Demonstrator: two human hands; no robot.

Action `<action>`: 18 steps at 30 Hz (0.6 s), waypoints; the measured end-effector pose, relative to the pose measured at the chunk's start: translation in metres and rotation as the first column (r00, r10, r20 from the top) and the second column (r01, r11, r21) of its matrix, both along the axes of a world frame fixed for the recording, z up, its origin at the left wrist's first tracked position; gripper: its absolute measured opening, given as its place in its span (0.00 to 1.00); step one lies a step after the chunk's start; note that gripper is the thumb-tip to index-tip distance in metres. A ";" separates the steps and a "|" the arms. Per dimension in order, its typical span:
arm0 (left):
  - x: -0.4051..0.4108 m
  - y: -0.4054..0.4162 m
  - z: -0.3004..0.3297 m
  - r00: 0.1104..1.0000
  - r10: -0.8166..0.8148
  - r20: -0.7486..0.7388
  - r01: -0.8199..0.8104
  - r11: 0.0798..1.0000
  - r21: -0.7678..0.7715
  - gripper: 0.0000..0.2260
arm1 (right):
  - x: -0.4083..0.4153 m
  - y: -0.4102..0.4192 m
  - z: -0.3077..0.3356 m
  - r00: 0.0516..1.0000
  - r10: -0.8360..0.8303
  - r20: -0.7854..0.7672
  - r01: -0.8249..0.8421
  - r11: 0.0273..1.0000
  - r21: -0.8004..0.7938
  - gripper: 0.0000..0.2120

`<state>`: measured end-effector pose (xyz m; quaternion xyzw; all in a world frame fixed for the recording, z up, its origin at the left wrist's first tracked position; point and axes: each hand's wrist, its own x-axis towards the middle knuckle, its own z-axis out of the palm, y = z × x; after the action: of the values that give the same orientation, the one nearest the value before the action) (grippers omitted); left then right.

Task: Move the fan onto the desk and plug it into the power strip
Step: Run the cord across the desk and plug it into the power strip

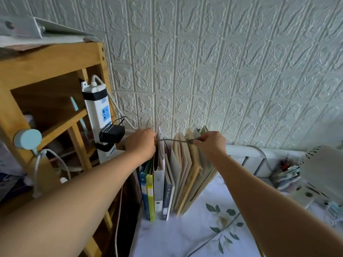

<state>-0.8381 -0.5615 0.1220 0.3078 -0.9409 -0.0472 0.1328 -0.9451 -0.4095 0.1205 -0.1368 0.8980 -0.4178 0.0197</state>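
White power strip (99, 115) fixed upright on the wooden shelf post, black band near its top, one blue socket showing, black adapter (112, 134) plugged in lower down. Thin dark cord (174, 140) stretched in a slight arc above the books, plug end pinched at right. Fan itself hard to make out.

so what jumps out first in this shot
Two hands, left and right, stretch a thin dark cable above a row of upright books at the wall. Left of them, a white power strip stands on a wooden shelf, a black adapter plugged in.
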 end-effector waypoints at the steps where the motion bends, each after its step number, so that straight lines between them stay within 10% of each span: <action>1: -0.001 -0.001 -0.004 0.999 0.022 0.036 -0.021 1.000 -0.022 0.11 | -0.001 -0.004 -0.003 0.999 0.027 -0.020 -0.027 0.999 0.046 0.10; 9: 0.005 -0.007 -0.021 0.999 0.029 0.044 -0.027 0.998 -0.057 0.11 | 0.001 -0.021 -0.028 0.973 0.149 -0.174 -0.056 0.891 0.451 0.09; 18: 0.016 0.000 -0.019 1.000 0.008 -0.005 -0.008 1.000 -0.025 0.10 | 0.019 -0.006 -0.020 0.961 0.231 -0.153 -0.138 0.878 0.458 0.17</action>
<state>-0.8219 -0.5617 0.1028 0.3100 -0.9399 -0.0355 0.1390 -0.9262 -0.4154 0.1001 -0.2558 0.9493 -0.1827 -0.0013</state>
